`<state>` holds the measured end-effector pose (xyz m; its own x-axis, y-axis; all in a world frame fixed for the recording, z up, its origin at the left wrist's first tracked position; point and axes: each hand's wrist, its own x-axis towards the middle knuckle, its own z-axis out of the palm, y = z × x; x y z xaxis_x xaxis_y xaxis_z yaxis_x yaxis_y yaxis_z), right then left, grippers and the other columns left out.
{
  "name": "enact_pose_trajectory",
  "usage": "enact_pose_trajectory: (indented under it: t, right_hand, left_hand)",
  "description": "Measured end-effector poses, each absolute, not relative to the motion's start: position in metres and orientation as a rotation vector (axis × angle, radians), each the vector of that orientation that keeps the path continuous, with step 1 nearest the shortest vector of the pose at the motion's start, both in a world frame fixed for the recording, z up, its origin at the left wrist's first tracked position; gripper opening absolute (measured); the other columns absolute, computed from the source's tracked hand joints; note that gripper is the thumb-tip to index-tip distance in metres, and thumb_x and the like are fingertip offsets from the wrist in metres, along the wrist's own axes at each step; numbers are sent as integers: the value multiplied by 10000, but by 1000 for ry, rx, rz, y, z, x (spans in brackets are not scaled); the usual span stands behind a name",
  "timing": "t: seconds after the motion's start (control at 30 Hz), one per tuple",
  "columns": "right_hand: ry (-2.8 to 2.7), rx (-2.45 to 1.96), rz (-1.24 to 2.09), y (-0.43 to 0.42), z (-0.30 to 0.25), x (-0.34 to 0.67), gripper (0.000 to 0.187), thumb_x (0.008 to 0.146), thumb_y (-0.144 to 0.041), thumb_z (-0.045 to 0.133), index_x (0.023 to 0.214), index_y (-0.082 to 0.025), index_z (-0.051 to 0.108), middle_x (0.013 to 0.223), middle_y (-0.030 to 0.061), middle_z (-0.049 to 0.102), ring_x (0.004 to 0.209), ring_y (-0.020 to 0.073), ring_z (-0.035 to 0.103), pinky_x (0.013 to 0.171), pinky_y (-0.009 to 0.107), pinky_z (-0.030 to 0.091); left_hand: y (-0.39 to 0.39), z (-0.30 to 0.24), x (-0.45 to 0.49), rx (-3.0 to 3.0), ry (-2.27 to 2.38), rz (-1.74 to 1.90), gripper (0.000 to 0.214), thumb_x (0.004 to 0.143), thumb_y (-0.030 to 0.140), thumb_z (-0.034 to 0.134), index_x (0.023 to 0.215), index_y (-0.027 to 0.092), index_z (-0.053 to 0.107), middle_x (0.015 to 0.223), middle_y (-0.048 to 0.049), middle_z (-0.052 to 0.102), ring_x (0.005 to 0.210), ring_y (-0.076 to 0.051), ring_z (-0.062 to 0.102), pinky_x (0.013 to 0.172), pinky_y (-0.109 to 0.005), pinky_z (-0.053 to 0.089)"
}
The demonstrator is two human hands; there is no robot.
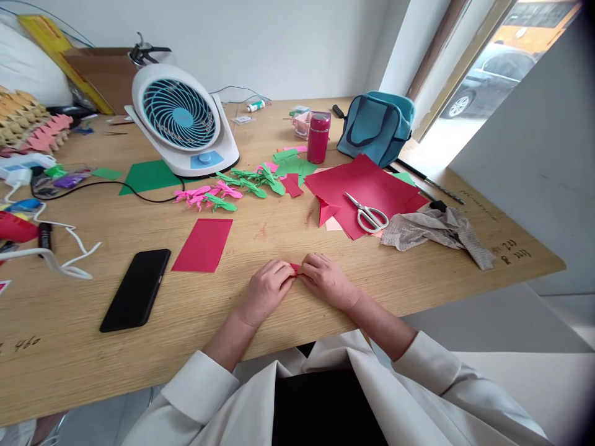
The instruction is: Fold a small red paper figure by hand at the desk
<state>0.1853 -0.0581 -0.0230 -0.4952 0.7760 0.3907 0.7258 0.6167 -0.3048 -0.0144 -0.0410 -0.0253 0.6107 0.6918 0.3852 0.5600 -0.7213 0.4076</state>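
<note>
Between my two hands is a small piece of red paper [295,267], mostly covered by my fingers. My left hand [268,286] pinches it from the left, and my right hand [328,280] pinches it from the right, both resting low over the wooden table. Left of my hands lies a flat red paper rectangle [203,245]. Beyond them is a row of folded pink paper shapes [209,193] and folded green paper shapes [251,181]. White-handled scissors [367,214] lie on large red paper sheets [385,189] to the right.
A black phone [136,290] lies at the left. Behind stand a white fan [181,118], a red thermos [318,137] and a blue bag [376,129]. A crumpled cloth [432,232] lies at the right. White cables [69,248] trail along the left side.
</note>
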Motion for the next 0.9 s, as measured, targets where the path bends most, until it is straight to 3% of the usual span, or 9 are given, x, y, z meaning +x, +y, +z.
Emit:
enact_pose_trajectory:
  t: [0.5, 0.9]
  right_hand:
    - [-2294, -1176, 346, -57, -22, 186, 117, 947, -173, 570, 831, -185, 585, 879, 49, 569, 803, 175, 527, 738, 298, 423]
    - [-2302, -1180, 360, -58, -23, 186, 153, 968, -204, 547, 824, -184, 595, 882, 51, 567, 811, 175, 526, 747, 305, 419]
  left_hand:
    - [-47, -25, -10, 2428, 1153, 869, 56, 869, 155, 670, 856, 206, 651, 910, -28, 640, 925, -201, 552, 858, -363, 471]
    - [-49, -20, -10, 2374, 1128, 797, 110, 897, 143, 609, 815, 211, 634, 871, -21, 622, 871, -176, 589, 800, -320, 473]
